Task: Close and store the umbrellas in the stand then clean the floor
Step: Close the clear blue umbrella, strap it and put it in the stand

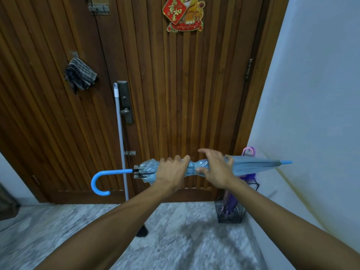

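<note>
The blue umbrella (251, 166) was held level before the wooden door (175, 94), folded (hooked handle pointing left). It was gripped by the left hand (171, 172), fingers curled round it; the right hand (214, 168) pinched its canopy. The stand (229, 211) was seen below.

Umbrella (253, 166) held level before the door (175, 94), hook left, tip right. Left hand (171, 172) left of right hand (214, 168). Stand (231, 213) below right, against wall (311, 94). Pole (120, 133) leaning on door, left.
</note>
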